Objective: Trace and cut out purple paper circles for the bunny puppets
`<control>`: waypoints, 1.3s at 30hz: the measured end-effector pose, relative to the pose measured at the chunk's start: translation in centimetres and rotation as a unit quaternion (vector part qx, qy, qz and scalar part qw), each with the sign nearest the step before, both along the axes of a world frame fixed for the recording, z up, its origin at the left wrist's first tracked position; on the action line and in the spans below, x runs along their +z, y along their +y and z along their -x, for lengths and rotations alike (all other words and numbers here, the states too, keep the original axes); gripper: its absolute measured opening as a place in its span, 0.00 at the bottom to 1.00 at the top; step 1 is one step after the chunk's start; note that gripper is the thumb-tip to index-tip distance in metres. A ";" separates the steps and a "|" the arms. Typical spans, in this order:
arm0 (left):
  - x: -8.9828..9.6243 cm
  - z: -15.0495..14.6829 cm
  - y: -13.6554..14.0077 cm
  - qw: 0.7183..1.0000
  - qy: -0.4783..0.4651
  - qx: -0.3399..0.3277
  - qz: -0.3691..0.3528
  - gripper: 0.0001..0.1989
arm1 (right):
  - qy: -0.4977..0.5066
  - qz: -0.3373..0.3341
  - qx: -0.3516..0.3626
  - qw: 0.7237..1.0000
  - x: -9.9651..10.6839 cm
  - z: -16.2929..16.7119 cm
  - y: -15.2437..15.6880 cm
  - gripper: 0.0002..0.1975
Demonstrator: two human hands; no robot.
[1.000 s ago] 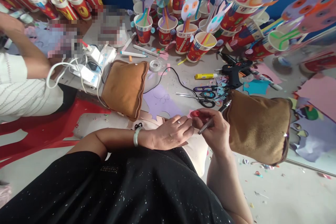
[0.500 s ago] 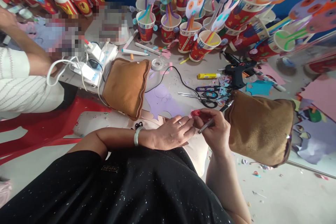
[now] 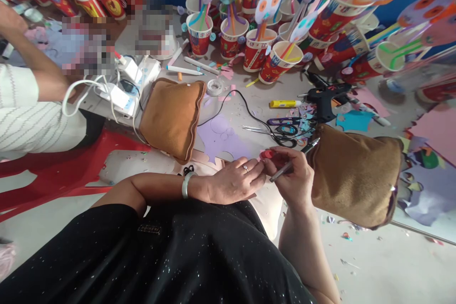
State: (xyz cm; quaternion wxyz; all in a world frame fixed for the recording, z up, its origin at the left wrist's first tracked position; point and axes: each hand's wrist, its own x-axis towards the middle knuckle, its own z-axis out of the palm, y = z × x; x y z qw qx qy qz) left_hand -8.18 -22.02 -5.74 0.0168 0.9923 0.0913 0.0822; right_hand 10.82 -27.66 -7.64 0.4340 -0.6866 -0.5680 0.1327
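Over my lap, at the table's near edge, my two hands meet. My right hand (image 3: 294, 171) is closed around a slim grey pen (image 3: 283, 171), its metal tip slanting up to the right. A small red piece (image 3: 268, 153) sits at the fingertips of that same hand; its kind is unclear. My left hand (image 3: 237, 180), with a ring and a pale bangle, has its fingers bent together against the right fingertips. A bit of pink shows there, but what the left fingers pinch is hidden. Scissors (image 3: 285, 135) and purple cut paper (image 3: 224, 137) lie just beyond.
Brown cushions (image 3: 171, 116) flank me, the other cushion (image 3: 356, 175) at right. A black glue gun (image 3: 324, 99) and yellow marker (image 3: 285, 104) lie behind. Red paper cups (image 3: 233, 40) with paper animals line the back. A power strip (image 3: 142, 80) and another person's arm (image 3: 50, 76) are left.
The view has shifted very slightly. Both hands keep nearly the same pose, with the pen and the red piece still in my right hand.
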 end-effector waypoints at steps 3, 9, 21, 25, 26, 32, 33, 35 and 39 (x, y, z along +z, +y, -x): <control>0.1 0.0 0.1 1.000 -0.011 0.004 0.005 0.22 | 0.008 0.007 -0.005 1.000 -0.1 0.0 0.0 0.16; 0.1 0.1 0.2 1.000 -0.022 -0.006 0.007 0.21 | 0.003 0.014 0.003 1.000 -0.2 -0.1 0.0 0.16; -0.7 0.0 0.5 0.999 -0.052 -0.005 -0.007 0.18 | 0.059 0.023 -0.002 0.998 0.0 -0.1 -0.3 0.15; -0.7 0.0 0.8 0.997 -0.073 -0.008 0.003 0.16 | 0.077 0.024 -0.008 0.997 -0.1 0.0 -0.4 0.15; -0.7 0.0 0.9 0.997 -0.075 -0.010 0.005 0.16 | 0.079 0.025 -0.008 0.997 -0.3 0.0 -0.5 0.15; -1.3 -0.1 1.6 0.993 -0.118 -0.029 0.007 0.14 | 0.039 -0.008 -0.012 0.999 -1.2 -0.5 -0.8 0.21; -1.5 -0.2 1.7 0.991 -0.128 -0.033 0.007 0.13 | 0.027 -0.015 -0.016 0.999 -1.4 -0.6 -0.8 0.23; -1.8 -0.3 1.9 0.989 -0.144 -0.037 0.009 0.12 | 0.007 -0.023 -0.029 0.999 -1.7 -0.7 -0.8 0.25; -2.0 -0.5 2.2 0.985 -0.167 -0.042 0.012 0.10 | -0.017 -0.032 -0.045 0.998 -2.0 -0.6 -0.8 0.24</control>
